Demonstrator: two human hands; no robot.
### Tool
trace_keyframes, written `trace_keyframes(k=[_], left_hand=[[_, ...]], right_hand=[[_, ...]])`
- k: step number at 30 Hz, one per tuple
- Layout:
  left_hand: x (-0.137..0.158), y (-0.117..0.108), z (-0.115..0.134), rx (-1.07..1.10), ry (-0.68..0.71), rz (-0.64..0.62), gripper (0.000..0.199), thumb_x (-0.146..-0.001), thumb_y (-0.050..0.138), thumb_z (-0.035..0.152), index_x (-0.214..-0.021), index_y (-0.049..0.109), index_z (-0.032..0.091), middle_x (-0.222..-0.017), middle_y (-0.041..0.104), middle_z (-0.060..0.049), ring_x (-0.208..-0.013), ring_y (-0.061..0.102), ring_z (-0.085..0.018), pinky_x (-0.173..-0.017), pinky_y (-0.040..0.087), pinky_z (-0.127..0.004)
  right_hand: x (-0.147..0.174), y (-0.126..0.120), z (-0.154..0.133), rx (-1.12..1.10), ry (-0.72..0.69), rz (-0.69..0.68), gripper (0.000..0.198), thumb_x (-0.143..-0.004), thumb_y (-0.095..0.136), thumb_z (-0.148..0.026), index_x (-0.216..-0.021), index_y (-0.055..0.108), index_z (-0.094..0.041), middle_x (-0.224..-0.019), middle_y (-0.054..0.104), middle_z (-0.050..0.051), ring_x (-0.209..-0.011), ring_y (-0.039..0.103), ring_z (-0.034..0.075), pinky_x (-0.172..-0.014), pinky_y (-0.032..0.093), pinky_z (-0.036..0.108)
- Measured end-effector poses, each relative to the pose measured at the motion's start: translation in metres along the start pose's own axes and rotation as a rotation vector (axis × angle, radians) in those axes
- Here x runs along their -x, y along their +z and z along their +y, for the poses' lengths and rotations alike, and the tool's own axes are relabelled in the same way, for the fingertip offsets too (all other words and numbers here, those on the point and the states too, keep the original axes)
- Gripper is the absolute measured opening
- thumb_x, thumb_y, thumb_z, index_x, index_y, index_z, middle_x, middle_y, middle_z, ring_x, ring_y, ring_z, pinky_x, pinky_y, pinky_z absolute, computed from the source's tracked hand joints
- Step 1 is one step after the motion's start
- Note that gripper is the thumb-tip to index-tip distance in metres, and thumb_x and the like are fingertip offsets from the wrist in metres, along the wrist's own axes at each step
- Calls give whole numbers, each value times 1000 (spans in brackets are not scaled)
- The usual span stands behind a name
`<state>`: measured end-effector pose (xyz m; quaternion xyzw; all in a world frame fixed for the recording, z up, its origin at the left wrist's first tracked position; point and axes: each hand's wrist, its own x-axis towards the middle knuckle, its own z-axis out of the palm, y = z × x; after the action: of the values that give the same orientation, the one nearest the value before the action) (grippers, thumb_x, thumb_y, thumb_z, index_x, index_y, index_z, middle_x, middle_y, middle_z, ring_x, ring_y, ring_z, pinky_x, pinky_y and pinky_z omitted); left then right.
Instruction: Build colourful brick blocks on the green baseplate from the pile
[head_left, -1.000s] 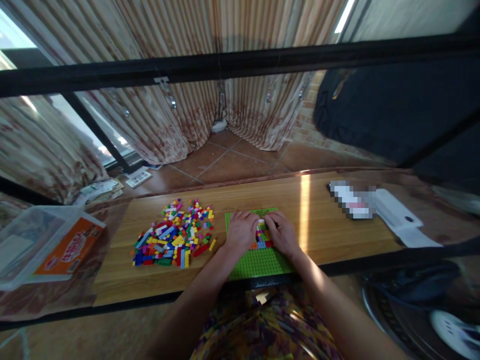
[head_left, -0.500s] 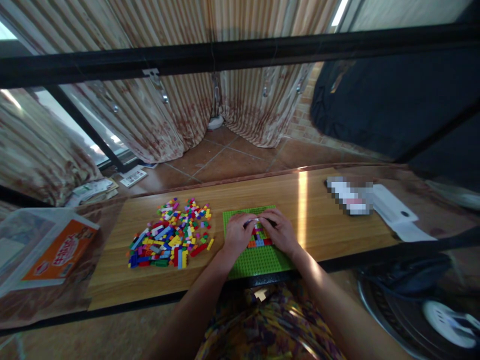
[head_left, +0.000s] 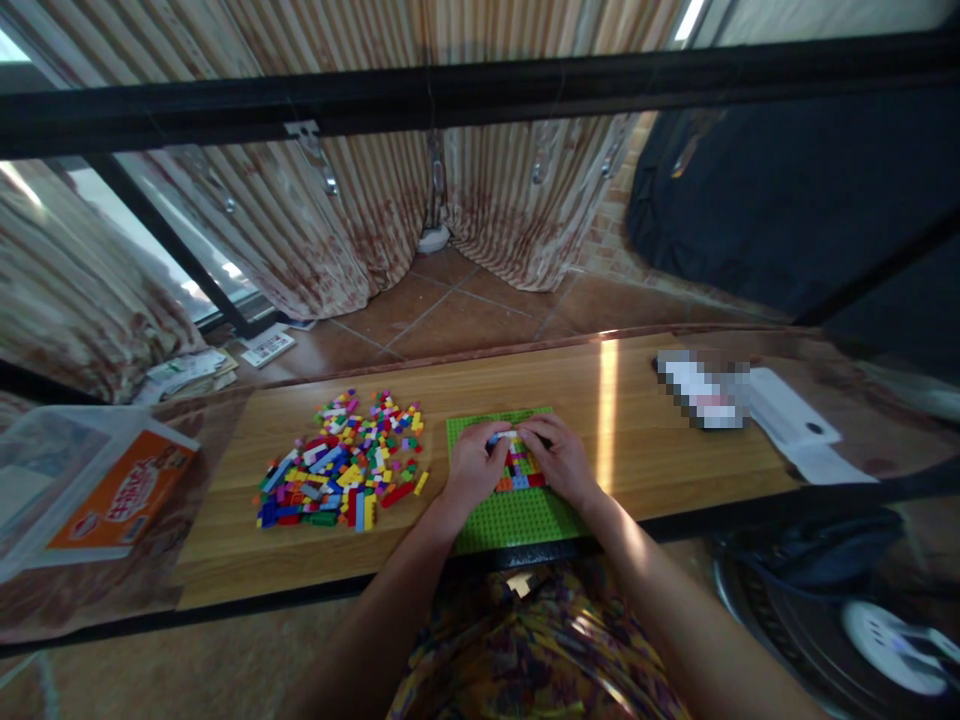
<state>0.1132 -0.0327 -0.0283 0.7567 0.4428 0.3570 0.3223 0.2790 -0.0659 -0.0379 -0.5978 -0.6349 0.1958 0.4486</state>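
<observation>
A green studded baseplate [head_left: 517, 525] lies at the table's front edge under both hands. A small build of coloured toy bricks [head_left: 517, 482], with orange, blue and red ones at its near side, is on the plate between my hands. My left hand [head_left: 475, 466] is closed over the build's left side, thumb and fingers at its far end. From the right, my right hand [head_left: 559, 456] is closed there too, its fingertips meeting the left ones. A white toy brick [head_left: 508, 435] shows between the fingertips; the fingers hide part of the build.
Loose toy bricks [head_left: 352, 465] are heaped on the wooden table [head_left: 225, 540] at left. A clear plastic box [head_left: 142, 428] with an orange label stands past the table's left end. A blurred-out phone-like object [head_left: 697, 390] and a white case [head_left: 795, 410] lie at right.
The fingers have shifted slightly at the build's far end, showing a little more of the bricks. The whole view has moved slightly; the loose bricks lie as before.
</observation>
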Motion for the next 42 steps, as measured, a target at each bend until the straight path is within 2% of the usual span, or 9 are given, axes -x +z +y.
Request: trace_keyframes(k=[7,15,24,33,42], left_hand=[[-1,1,1,-12,27,-7,18,-90,56,18,-95,73,21,-101,76,-4,-96,69,-19,-95,51,-35],[-2,5,2,-25,26,50,17,-88,57,17,-89,73,21,-91,76,-3,-87,69,-18,-89,53,-33],[0,4,0,-69,85,17,20,-94,52,23,-94,72,20,-95,75,-4,-91,68,-19,-92,51,-35],[1,7,-2,-55,25,42,28,-99,44,25,-109,69,20,-106,74,-7,-100,67,-20,-98,50,-37],[1,6,-2,-58,7,31,29,-98,43,22,-110,69,20,-106,74,-6,-100,67,-21,-98,50,-38]], right_hand=[[-1,0,-2,12,-28,-5,27,-95,53,-38,-87,75,-24,-95,69,6,-90,65,20,-85,52,35],[-1,-1,-4,43,-50,-8,27,-96,53,-37,-86,74,-24,-95,69,6,-91,64,20,-85,51,35],[0,-1,-5,97,-48,-11,31,-98,47,-39,-87,70,-21,-95,68,8,-93,63,22,-87,50,36],[2,-1,-5,116,-23,13,34,-99,42,-39,-91,69,-21,-97,68,9,-94,63,23,-88,50,37],[3,-1,-3,125,-13,9,34,-99,43,-40,-90,69,-20,-97,68,9,-94,63,22,-88,50,37]])
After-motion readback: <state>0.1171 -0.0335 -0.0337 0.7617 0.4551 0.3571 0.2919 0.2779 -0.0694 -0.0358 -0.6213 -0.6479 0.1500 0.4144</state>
